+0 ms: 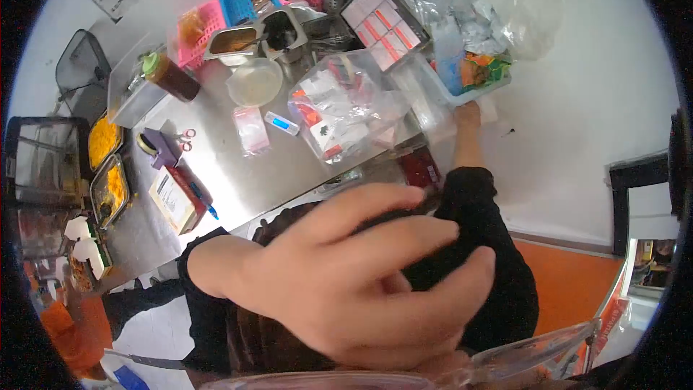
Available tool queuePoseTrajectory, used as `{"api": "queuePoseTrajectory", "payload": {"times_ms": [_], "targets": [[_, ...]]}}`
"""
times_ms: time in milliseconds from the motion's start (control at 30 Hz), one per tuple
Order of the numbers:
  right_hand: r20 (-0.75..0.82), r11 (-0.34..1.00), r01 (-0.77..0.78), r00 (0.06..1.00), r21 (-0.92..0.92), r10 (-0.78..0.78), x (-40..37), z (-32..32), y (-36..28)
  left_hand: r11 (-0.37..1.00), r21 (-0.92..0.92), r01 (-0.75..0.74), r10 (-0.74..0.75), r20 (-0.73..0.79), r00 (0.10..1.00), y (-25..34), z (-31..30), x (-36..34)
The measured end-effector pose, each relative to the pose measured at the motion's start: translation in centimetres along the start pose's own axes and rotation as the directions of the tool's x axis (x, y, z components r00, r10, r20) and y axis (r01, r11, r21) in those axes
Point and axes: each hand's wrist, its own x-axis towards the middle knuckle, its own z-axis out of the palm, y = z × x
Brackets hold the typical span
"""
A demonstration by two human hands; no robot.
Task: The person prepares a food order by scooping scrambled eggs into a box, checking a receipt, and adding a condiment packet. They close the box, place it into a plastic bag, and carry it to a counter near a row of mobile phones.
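Close to the camera, my left hand (361,274) is raised with its fingers apart and slightly curled, nothing visible in them. Below it, a clear glasses frame (538,352) crosses the bottom of the view. My right hand (468,113) reaches out to the near edge of a clear plastic tub (485,95) at the table's right end; its fingers are mostly hidden there. Inside the tub are plastic bags and a green and orange packet (487,71). Left of the tub, a clear plastic bag (346,108) with white and red contents lies on the table.
The steel table (224,173) carries scissors (186,140), a tape dispenser (159,147), a box (177,201), a blue-and-white device (281,123) and a sauce bottle (171,77). Metal pans (234,42) and baskets (201,32) line the back. A white wall (585,115) stands right.
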Motion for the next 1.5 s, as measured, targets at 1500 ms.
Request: {"api": "queuePoseTrajectory", "payload": {"times_ms": [1500], "targets": [[-0.518,-0.244,0.72,0.185,0.65,-0.835,-32.6,-21.2,-27.4,0.647,0.342,0.681,-0.724,-0.003,0.689,-3.3,-9.7,-19.5]]}}
